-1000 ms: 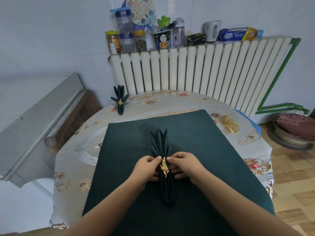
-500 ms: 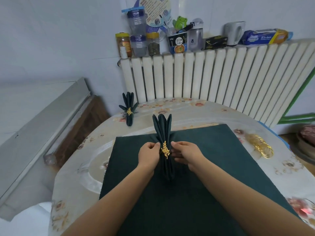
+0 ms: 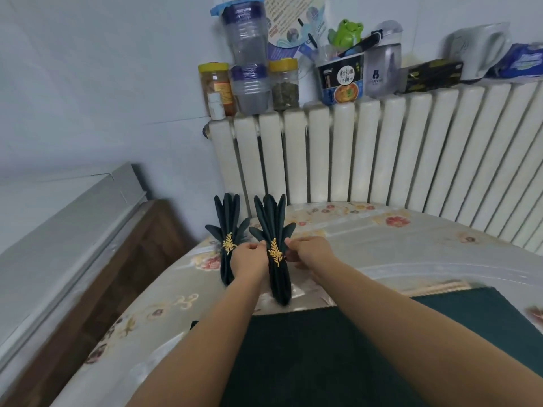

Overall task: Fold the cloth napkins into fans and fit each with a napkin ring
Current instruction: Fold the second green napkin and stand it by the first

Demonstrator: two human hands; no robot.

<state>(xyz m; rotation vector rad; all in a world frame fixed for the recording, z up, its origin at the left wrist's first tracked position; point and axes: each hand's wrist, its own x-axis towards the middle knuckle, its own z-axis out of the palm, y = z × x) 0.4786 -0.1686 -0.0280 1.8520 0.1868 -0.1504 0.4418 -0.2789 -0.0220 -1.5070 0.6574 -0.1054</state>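
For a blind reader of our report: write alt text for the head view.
Two hands, left hand and right hand, hold a ringed dark green fan napkin upright on the floral table, just right of a finished fan napkin. A white radiator topped with jars stands behind.

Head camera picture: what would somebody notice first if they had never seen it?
Two dark green cloth napkin fans lie side by side at the far edge of the flowery table: the left fan and the right fan, each cinched by a gold leaf-shaped ring. The left hand and right hand pinch the right fan at its ring. Behind stands a white ribbed radiator crowded with jars.
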